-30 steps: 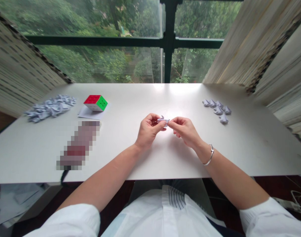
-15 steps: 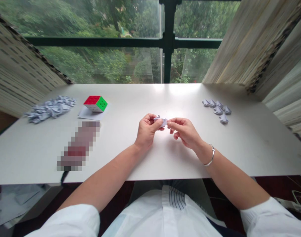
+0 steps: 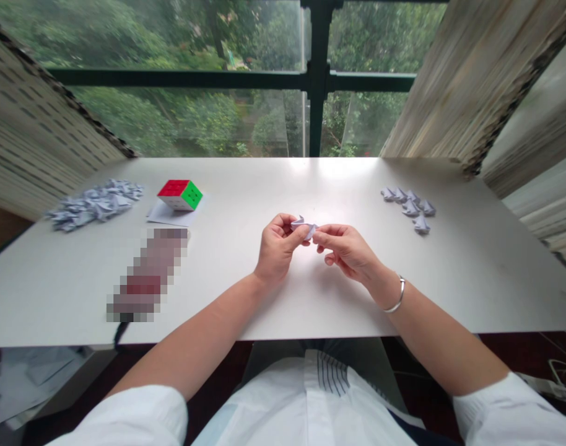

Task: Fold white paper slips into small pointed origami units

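Left hand (image 3: 277, 248) pinches paper (image 3: 307, 231); right hand (image 3: 347, 248) has fingers closed on its right end. Probably shaping folds; next move needs steady left hold.

Looks like a home, judging by the beige striped fabric curtains (image 3: 464, 80), the dark-green-framed glass window (image 3: 316, 80), and the flat white desk (image 3: 246, 186) with a red-green-white plastic puzzle cube (image 3: 181, 195).

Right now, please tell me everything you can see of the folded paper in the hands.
The folded paper looks small and white, with a thin point sticking up. Above the white table, the left hand pinches it, the thumb covering part; the right hand appears to touch its right end. Finer folds are too small to tell.
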Demonstrator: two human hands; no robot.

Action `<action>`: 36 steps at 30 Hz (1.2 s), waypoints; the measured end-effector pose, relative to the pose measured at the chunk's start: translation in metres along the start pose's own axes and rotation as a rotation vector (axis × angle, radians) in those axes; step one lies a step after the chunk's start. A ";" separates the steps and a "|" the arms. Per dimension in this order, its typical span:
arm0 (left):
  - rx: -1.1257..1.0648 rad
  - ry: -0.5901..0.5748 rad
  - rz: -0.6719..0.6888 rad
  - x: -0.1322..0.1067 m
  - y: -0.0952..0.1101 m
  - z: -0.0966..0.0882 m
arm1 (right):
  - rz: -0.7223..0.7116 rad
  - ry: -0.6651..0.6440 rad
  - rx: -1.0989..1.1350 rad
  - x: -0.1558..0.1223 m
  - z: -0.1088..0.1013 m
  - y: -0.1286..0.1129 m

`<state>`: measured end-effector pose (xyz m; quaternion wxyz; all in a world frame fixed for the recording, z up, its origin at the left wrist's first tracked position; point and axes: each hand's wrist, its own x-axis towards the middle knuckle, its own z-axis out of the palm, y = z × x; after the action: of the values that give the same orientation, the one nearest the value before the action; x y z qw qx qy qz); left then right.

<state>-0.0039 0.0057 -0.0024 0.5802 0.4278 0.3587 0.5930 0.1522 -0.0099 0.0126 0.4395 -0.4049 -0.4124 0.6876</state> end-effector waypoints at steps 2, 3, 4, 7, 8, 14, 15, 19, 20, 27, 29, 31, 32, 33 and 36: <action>0.016 -0.007 0.021 -0.001 -0.001 0.000 | -0.011 0.004 -0.001 -0.001 0.002 0.000; 0.025 -0.011 0.030 -0.002 -0.001 0.001 | -0.019 0.008 -0.003 -0.001 0.002 0.000; 0.036 -0.014 0.039 -0.002 -0.001 0.001 | -0.027 0.012 -0.006 -0.002 0.003 0.000; 0.072 -0.012 0.051 -0.004 -0.001 0.003 | -0.051 0.036 -0.027 -0.002 0.005 0.001; 0.081 -0.011 0.050 -0.004 -0.001 0.003 | -0.058 0.045 -0.035 -0.002 0.006 0.001; 0.058 -0.034 0.014 -0.003 -0.001 0.003 | -0.083 0.064 -0.057 -0.001 0.006 0.003; 0.052 -0.042 0.005 -0.003 -0.001 0.003 | -0.081 0.063 -0.057 -0.001 0.006 0.003; 0.037 -0.058 -0.004 -0.002 0.001 0.001 | -0.079 0.051 -0.050 -0.001 0.006 0.002; 0.032 -0.057 -0.003 -0.002 0.002 0.000 | -0.079 0.043 -0.043 -0.001 0.005 0.001; -0.010 -0.062 0.008 -0.001 0.008 -0.001 | -0.058 -0.061 -0.018 -0.004 0.001 -0.005; 0.000 -0.071 0.018 -0.001 0.009 -0.001 | -0.060 -0.090 -0.013 -0.005 0.000 -0.005; 0.010 -0.092 0.029 -0.002 0.010 -0.001 | -0.062 -0.104 -0.006 -0.005 0.000 -0.005; 0.011 -0.104 0.035 -0.002 0.010 -0.002 | -0.062 -0.105 -0.002 -0.005 0.000 -0.005; 0.009 -0.114 0.040 -0.003 0.010 -0.002 | -0.062 -0.103 0.002 -0.005 0.000 -0.005; 0.015 -0.132 0.052 -0.003 0.008 -0.003 | -0.060 -0.088 0.009 -0.004 0.001 -0.004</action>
<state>-0.0096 0.0023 0.0040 0.5835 0.4796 0.3130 0.5758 0.1537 -0.0129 0.0177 0.4433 -0.3596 -0.4402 0.6931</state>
